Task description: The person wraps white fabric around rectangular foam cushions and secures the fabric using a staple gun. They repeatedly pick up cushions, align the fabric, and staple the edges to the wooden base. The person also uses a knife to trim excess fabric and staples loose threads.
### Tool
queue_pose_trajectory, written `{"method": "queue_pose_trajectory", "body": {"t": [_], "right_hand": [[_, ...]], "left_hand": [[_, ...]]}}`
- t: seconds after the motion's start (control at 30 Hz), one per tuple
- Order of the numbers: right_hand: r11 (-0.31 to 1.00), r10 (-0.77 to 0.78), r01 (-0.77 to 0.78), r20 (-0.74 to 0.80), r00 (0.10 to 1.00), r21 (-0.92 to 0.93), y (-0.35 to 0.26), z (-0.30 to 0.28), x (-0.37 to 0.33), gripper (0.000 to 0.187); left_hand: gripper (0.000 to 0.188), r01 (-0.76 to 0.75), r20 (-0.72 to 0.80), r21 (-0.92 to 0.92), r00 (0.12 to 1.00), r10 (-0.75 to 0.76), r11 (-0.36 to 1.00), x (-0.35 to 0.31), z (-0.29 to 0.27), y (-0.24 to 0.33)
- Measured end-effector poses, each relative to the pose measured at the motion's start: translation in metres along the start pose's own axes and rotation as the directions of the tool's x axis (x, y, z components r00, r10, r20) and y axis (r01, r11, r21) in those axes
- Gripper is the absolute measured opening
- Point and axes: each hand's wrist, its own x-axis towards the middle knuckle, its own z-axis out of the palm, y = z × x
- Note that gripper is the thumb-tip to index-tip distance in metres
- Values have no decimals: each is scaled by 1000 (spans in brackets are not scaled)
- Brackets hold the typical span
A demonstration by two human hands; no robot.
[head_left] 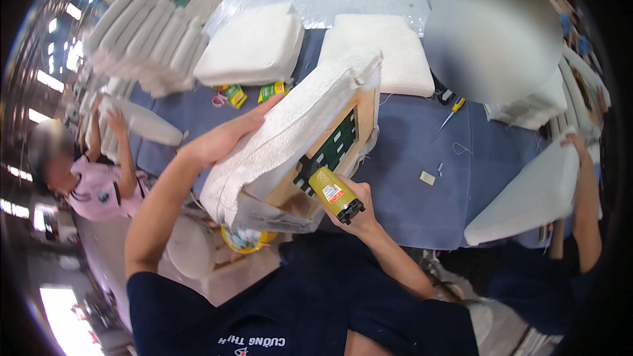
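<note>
A chair seat cushion point(277, 135) in white textured fabric stands tilted on edge in front of me. Its underside faces right, showing a wooden frame and dark green webbing point(337, 142); loose fabric hangs over the frame's edges. My left hand point(224, 138) grips the cushion's upper left side, its fingertips partly hidden by the fabric. Closed round a yellow staple gun point(335, 192) with a black end cap, my right hand point(361, 207) keeps the tool close to the frame's lower part. The gun's nose is hidden, so I cannot tell whether it touches the wood.
White cushions point(250, 43) lie across the blue-covered table point(409, 151), with more stacked at far left. A screwdriver point(450, 117), a small pale block point(427, 178), yellow-green packets point(235, 95) and red-handled scissors point(219, 100) rest there. Co-workers on both sides hold white pieces.
</note>
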Motion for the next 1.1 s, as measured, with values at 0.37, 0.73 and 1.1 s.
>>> {"method": "queue_pose_trajectory", "body": {"t": [0.37,0.73,1.1], "right_hand": [[998,-10,8,35,999,66,13,18,41,35],[1000,-11,11,-6,1000,-7,36,25,36,50],[997,-29,34,62,998,-73,5,-13,72,53]], "left_hand": [[61,212,-193,745,976,-99,633,-7,8,30],[72,341,-396,897,903,167,282,-4,47,12],[81,291,-338,922,927,165,255,-8,42,14]]}}
